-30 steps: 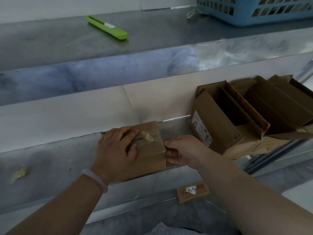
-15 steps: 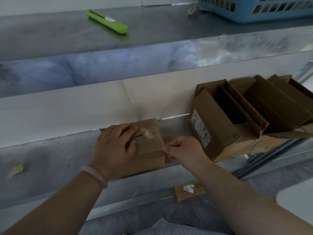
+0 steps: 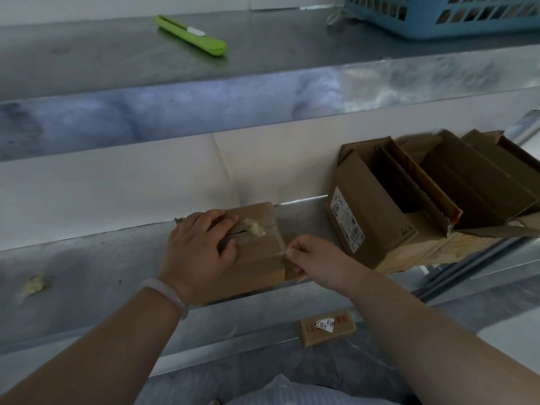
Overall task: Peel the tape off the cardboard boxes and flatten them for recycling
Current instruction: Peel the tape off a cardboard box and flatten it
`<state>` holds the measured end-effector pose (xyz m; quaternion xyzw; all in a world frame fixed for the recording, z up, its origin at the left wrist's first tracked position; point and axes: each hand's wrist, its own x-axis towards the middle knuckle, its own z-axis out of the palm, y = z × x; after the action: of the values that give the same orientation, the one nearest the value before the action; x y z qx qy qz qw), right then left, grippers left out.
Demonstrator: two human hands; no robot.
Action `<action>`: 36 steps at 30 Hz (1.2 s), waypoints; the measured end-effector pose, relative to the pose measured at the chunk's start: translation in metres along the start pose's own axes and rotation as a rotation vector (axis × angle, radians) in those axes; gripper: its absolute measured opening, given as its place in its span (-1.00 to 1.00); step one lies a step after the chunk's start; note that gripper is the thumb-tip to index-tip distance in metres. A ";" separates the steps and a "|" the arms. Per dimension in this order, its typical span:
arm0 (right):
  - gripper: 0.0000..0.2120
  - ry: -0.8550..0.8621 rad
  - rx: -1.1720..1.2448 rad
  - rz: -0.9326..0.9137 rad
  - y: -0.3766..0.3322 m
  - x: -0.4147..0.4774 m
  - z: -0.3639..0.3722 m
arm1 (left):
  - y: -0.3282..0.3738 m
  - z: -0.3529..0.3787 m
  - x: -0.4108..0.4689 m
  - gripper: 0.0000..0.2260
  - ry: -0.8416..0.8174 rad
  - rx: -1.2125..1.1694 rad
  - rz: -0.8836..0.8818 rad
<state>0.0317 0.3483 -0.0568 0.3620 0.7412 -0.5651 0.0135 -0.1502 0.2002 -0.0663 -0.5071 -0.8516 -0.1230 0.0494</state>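
Box [image 3: 257,264] at frame centre is pressed down by left hand [image 3: 198,252], fingers straight, while right hand [image 3: 318,258] pinches tape [image 3: 289,270], now lifted further off the right edge, so peeling is advancing.

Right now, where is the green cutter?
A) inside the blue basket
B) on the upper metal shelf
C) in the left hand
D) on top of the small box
B: the green cutter lies on the upper metal shelf, to the left of the blue basket.
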 end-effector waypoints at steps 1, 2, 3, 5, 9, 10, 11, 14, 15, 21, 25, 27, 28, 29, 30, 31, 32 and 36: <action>-0.86 -0.026 0.042 0.025 0.000 0.000 0.000 | 0.000 0.000 0.000 -0.49 -0.005 0.001 -0.004; -0.85 -0.059 0.120 0.060 -0.001 0.001 0.000 | 0.000 -0.001 0.000 -0.49 -0.011 0.000 -0.006; -0.84 -0.096 0.211 0.096 -0.003 0.001 0.000 | 0.000 -0.001 0.000 -0.48 -0.015 -0.002 -0.008; -0.82 -0.166 0.366 0.166 -0.007 0.001 -0.001 | 0.001 -0.002 0.001 -0.47 -0.017 -0.012 -0.011; -0.75 -0.245 0.543 0.243 -0.013 0.000 -0.008 | 0.000 -0.002 0.000 -0.46 -0.013 -0.030 -0.012; -0.75 -0.250 0.554 0.243 -0.013 0.001 -0.009 | 0.000 -0.002 0.001 -0.47 -0.008 -0.035 -0.009; -0.75 -0.254 0.556 0.243 -0.012 0.001 -0.010 | 0.000 -0.002 0.001 -0.47 -0.005 -0.039 -0.007; -0.76 -0.247 0.566 0.233 -0.012 0.004 -0.012 | -0.002 -0.001 0.001 -0.50 -0.006 -0.048 0.008; -0.80 -0.226 0.597 0.211 -0.014 0.007 -0.015 | -0.003 0.000 0.000 -0.51 -0.002 -0.050 0.015; -0.84 0.213 0.092 -0.134 -0.038 0.028 -0.058 | -0.004 0.004 -0.002 -0.55 0.025 -0.048 0.019; -0.95 0.365 0.190 -0.201 -0.035 0.041 -0.048 | -0.005 0.005 -0.002 -0.55 0.021 -0.048 0.024; -0.90 0.346 0.334 -0.189 -0.030 0.045 -0.039 | -0.005 0.005 -0.002 -0.56 0.027 -0.054 0.023; -0.83 0.319 0.416 -0.190 -0.027 0.047 -0.034 | -0.005 0.005 -0.002 -0.56 0.024 -0.054 0.021; -0.77 0.306 0.459 -0.208 -0.024 0.049 -0.028 | -0.005 0.004 -0.002 -0.55 0.019 -0.054 0.019; -0.73 0.316 0.451 -0.245 -0.022 0.051 -0.024 | -0.005 0.004 -0.002 -0.55 0.015 -0.054 0.020; -0.70 0.341 0.414 -0.287 -0.020 0.052 -0.021 | -0.005 0.004 -0.002 -0.55 0.015 -0.056 0.022; -0.68 0.384 0.369 -0.326 -0.018 0.053 -0.019 | -0.005 0.004 -0.002 -0.55 0.020 -0.058 0.025; -0.57 0.583 0.114 -0.427 -0.018 0.055 -0.016 | -0.004 0.003 -0.002 -0.56 0.037 -0.065 0.036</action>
<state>-0.0128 0.3886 -0.0600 0.3451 0.7402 -0.4686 -0.3367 -0.1529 0.1975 -0.0705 -0.5215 -0.8368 -0.1591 0.0510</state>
